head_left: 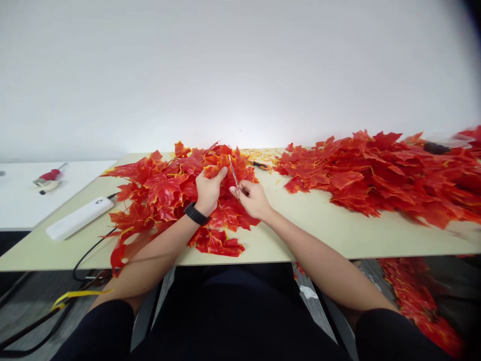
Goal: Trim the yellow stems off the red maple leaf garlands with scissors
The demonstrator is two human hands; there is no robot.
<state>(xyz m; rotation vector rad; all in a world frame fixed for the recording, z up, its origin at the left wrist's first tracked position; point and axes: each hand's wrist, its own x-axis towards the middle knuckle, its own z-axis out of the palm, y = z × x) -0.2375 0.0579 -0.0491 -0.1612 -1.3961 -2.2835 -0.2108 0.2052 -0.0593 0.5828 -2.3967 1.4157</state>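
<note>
My left hand (209,191), with a black watch band on its wrist, is closed on a red-orange artificial maple leaf (215,165), thumb on top. Close beside it, my right hand (252,196) pinches a slim silver pointed tool (234,173), tip up against the leaves; its exact kind is too small to make out. Both hands are over a loose heap of red artificial maple leaves (163,188) with yellow stems, which spreads to the left and reaches the table's front edge.
A bigger pile of maple leaves (361,175) covers the table's right. A black-and-orange-handled tool (261,165) lies behind my hands among yellow scraps (263,154). A white power strip (79,218) with a black cable sits left. More leaves (417,301) are below the table at right.
</note>
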